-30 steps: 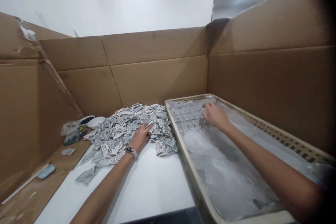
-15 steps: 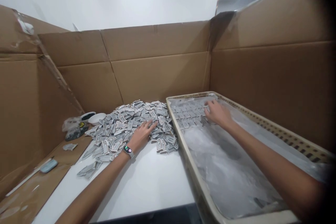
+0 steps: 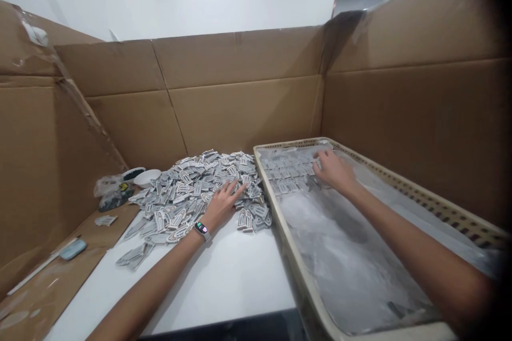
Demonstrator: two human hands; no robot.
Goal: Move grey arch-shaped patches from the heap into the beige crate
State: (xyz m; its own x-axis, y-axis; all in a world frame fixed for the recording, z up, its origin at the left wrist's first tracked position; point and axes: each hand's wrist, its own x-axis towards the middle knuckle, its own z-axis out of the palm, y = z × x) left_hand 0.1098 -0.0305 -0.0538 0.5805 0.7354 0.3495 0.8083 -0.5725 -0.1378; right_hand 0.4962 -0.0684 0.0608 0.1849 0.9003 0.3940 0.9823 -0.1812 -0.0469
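Observation:
My left hand (image 3: pixel 224 201), with a smartwatch (image 3: pixel 202 229) on its wrist, rests with fingers spread on the near right side of a heap of small grey and white slotted pieces (image 3: pixel 186 181). Nothing shows in its grasp. Over the beige plastic basket (image 3: pixel 290 261), my right hand (image 3: pixel 335 169) has its fingers bent down at the right end of rows of similar flat pieces (image 3: pixel 286 169). Whether a piece sits between those fingertips is too small to make out. Translucent plastic sheeting (image 3: pixel 308 224) lines the basket under the rows.
Cardboard walls (image 3: pixel 248 109) enclose the white table (image 3: pixel 224 282) at the back and sides. White bowls (image 3: pixel 148 177) and a clear plastic bag (image 3: pixel 108 186) stand left of the heap. A light blue object (image 3: pixel 73 249) and one loose piece (image 3: pixel 105 220) lie on cardboard at left.
My left hand has shifted slightly right and up along the heap, its fingers more spread. The right hand stays at nearly the same spot over the rows. The view has tilted a little.

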